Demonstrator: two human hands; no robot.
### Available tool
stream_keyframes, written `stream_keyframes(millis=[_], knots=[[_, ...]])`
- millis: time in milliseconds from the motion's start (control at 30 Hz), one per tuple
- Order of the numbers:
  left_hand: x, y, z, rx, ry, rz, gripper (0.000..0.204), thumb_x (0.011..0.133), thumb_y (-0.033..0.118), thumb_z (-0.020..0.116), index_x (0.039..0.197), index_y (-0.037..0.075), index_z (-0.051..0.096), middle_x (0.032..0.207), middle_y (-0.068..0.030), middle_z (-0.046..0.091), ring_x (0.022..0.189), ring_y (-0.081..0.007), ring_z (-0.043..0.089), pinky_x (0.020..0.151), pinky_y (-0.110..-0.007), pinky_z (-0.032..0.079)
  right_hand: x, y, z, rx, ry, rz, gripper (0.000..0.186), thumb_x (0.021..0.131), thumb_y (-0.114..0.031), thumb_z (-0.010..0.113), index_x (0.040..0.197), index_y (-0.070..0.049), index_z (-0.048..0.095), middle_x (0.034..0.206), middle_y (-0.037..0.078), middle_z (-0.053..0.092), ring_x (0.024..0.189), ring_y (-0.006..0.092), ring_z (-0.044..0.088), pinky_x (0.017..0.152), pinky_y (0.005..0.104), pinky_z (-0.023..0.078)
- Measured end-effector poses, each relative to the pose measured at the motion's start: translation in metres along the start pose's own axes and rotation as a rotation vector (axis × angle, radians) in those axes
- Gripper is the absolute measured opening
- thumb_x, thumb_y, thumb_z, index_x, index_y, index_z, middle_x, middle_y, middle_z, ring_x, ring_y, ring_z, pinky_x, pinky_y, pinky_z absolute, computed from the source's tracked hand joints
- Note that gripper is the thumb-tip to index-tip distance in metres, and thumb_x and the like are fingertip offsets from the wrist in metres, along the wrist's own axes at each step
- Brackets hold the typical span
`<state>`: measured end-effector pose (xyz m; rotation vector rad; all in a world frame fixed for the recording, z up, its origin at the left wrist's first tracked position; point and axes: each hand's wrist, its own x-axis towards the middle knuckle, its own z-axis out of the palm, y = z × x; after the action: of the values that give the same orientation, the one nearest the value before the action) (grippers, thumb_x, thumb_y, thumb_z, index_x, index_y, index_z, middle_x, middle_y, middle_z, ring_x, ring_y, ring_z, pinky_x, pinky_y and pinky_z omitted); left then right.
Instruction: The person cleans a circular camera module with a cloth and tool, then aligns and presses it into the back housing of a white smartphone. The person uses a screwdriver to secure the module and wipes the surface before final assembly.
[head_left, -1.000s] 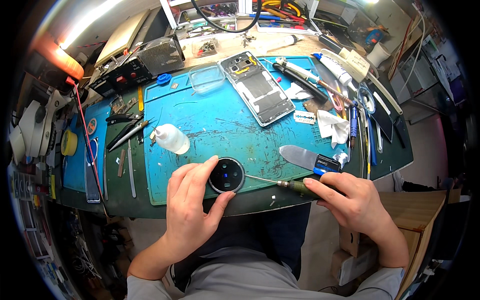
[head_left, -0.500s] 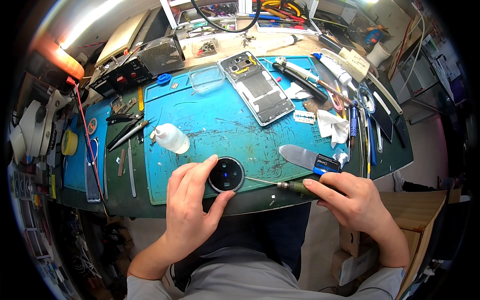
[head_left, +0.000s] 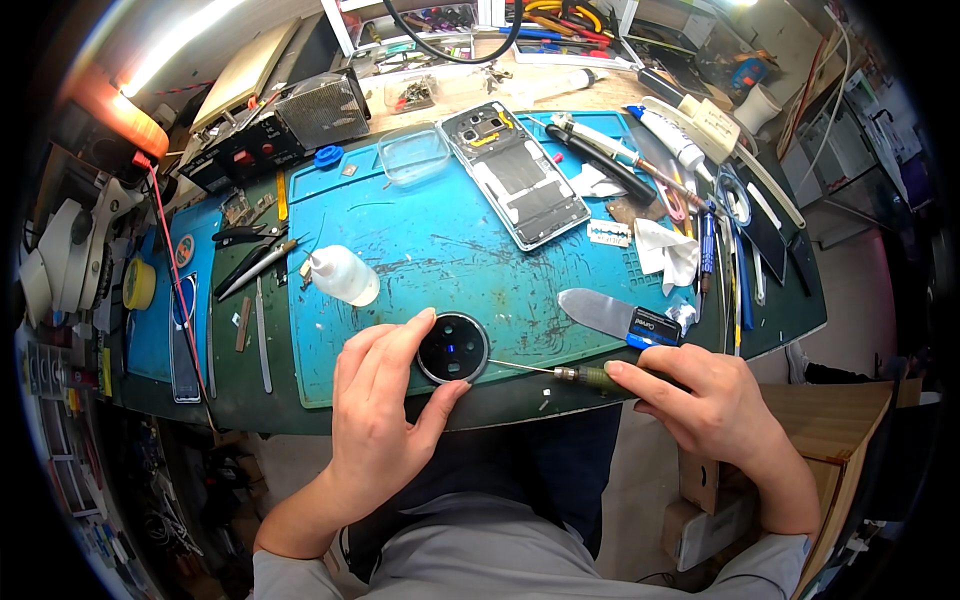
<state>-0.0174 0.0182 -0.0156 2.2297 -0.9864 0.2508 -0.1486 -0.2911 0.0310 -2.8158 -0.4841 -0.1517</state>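
Note:
Between the thumb and fingers of my left hand [head_left: 385, 400] is a round black camera lens cover [head_left: 452, 349] with a silver rim, close to the mat's near edge. My right hand [head_left: 700, 398] grips the dark green handle [head_left: 590, 376] of a thin-bladed tool, whose slim metal shaft [head_left: 520, 366] points left. Its tip meets the cover's right rim, or lies very near it. Just beyond my right hand lies a flat metal pry blade [head_left: 597, 312] with a black and blue grip. An opened phone [head_left: 513, 178] rests farther back on the blue mat [head_left: 430, 250].
A white dropper bottle [head_left: 344, 277] stands left of the cover. Tweezers and pliers [head_left: 255, 262] lie farther left, by another phone frame [head_left: 185, 345]. At right are a razor blade [head_left: 609, 233], crumpled tissue [head_left: 667, 252] and several screwdrivers and pens. A clear tray [head_left: 414, 159] sits behind.
Almost nothing differs. Both hands, the lens cover and the tool keep nearly the same place, with only a very slight shift of the tool.

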Motion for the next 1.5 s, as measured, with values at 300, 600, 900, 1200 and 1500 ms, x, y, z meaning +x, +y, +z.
stream_keyframes(millis=[300,600,900,1200,1500], knots=[[0.0,0.0,-0.001,0.002,-0.007,-0.002,0.069,0.079,0.012,0.091,0.141,-0.001,0.063,0.123,-0.0156,0.069,0.115,-0.0347,0.061,0.1,-0.044,0.05,0.0,0.0,0.003,0.028,0.05,0.018,0.059,0.081,-0.014,0.083,0.139,-0.02,0.07,0.104,-0.001,0.064,0.074,0.0182,0.063,0.06,0.032,0.054],[0.0,0.0,0.0,0.005,0.001,0.0,0.069,0.079,0.012,0.091,0.141,-0.001,0.063,0.122,-0.0152,0.069,0.115,-0.0348,0.061,0.1,-0.044,0.05,0.0,0.001,0.001,0.004,0.003,-0.004,0.061,0.082,-0.014,0.083,0.141,-0.021,0.069,0.105,-0.001,0.064,0.074,0.0183,0.062,0.059,0.0325,0.053],[0.0,0.0,0.0,0.015,0.008,0.006,0.07,0.078,0.011,0.091,0.141,-0.001,0.063,0.121,-0.015,0.069,0.115,-0.0349,0.062,0.1,-0.044,0.05,-0.001,0.002,0.001,-0.022,-0.012,-0.011,0.061,0.082,-0.016,0.082,0.141,-0.024,0.07,0.105,-0.002,0.063,0.073,0.0178,0.06,0.057,0.0318,0.051],[0.001,0.001,0.0,0.013,0.002,0.003,0.068,0.079,0.011,0.09,0.141,-0.001,0.063,0.122,-0.015,0.07,0.115,-0.0348,0.062,0.1,-0.044,0.05,0.0,0.001,0.001,-0.027,-0.005,-0.022,0.06,0.081,-0.016,0.083,0.139,-0.024,0.071,0.105,-0.002,0.064,0.074,0.0175,0.061,0.058,0.0321,0.052],[-0.003,-0.004,-0.004,-0.005,-0.017,0.023,0.076,0.078,0.024,0.092,0.142,0.0,0.061,0.135,-0.0183,0.065,0.122,-0.0381,0.061,0.106,-0.046,0.05,-0.013,-0.011,-0.007,0.751,0.071,0.191,0.055,0.089,-0.01,0.073,0.142,0.001,0.064,0.12,0.021,0.071,0.095,0.0317,0.072,0.08,0.0352,0.059]])
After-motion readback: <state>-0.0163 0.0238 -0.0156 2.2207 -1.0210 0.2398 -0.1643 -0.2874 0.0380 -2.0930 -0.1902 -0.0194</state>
